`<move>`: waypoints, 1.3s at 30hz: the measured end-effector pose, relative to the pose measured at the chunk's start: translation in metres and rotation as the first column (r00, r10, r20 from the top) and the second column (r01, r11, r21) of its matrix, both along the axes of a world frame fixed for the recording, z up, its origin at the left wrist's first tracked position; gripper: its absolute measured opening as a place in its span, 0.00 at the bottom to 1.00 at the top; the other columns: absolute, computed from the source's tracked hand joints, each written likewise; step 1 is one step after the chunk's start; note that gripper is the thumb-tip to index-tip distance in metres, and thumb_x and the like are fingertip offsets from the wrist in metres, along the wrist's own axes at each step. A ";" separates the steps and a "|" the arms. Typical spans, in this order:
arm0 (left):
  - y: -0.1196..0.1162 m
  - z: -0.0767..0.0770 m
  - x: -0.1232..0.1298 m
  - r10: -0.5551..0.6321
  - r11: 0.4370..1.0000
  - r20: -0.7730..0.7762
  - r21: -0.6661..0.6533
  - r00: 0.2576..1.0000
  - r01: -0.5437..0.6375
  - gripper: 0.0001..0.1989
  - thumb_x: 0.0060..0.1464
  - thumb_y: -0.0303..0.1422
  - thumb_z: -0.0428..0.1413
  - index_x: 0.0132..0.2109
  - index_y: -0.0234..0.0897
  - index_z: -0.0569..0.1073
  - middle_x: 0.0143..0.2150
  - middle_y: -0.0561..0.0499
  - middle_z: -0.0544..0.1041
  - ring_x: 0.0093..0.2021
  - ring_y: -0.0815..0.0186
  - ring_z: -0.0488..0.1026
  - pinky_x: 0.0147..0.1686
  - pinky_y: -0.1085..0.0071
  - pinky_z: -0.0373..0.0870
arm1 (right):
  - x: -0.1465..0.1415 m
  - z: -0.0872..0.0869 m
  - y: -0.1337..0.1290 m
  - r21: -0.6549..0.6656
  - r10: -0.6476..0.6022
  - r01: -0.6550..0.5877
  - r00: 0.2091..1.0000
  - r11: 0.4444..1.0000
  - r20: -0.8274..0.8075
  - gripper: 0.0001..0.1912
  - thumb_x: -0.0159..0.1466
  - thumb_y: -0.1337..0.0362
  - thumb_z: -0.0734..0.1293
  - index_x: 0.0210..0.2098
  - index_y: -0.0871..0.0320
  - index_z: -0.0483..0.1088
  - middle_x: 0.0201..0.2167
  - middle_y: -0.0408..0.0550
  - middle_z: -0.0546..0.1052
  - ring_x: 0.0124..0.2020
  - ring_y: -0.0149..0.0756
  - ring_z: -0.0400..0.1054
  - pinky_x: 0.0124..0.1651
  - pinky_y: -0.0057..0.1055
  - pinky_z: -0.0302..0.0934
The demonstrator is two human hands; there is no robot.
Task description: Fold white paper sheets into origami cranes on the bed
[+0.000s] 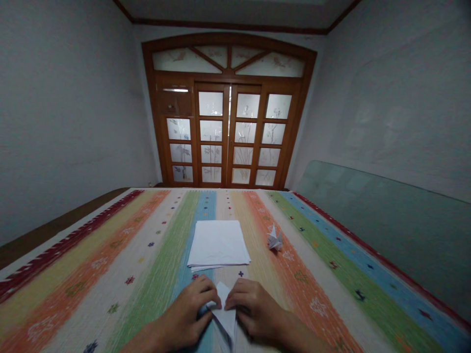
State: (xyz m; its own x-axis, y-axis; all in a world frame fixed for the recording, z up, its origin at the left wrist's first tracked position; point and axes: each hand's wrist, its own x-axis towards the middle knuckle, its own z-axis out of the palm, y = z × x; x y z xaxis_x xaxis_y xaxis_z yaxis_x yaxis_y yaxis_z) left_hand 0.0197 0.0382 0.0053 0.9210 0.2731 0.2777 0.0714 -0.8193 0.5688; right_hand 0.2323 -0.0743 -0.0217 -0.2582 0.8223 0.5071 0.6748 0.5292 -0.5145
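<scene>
Low in the middle of the head view is a folded piece of white paper (pixel 227 321), pointed at its far end, with an open flap showing a dark gap. My left hand (pixel 195 311) pinches its left side between thumb and fingers. On the right side, my right hand (pixel 253 306) holds the paper with bent fingers. The fingertips of both hands are close together near the paper's upper part. Just beyond the hands lies a stack of white paper sheets (pixel 220 242). A small folded paper figure (pixel 274 240) with pointed tips stands to the right of the stack.
A striped, multicoloured cloth (pixel 147 274) covers the table. A pale green panel (pixel 375 211) runs along the right side. Beyond the table's far edge are wooden doors with glass panes (pixel 228 132), between grey walls.
</scene>
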 end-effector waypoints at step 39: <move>0.006 -0.003 0.001 0.046 0.958 0.013 0.282 0.999 -0.048 0.07 0.61 0.33 0.62 0.47 0.42 0.79 0.42 0.46 0.78 0.45 0.56 0.72 0.45 0.63 0.70 | 0.000 0.005 0.002 -0.114 -0.191 0.190 0.982 0.975 0.000 0.13 0.63 0.77 0.67 0.43 0.56 0.78 0.40 0.51 0.77 0.45 0.42 0.70 0.47 0.36 0.65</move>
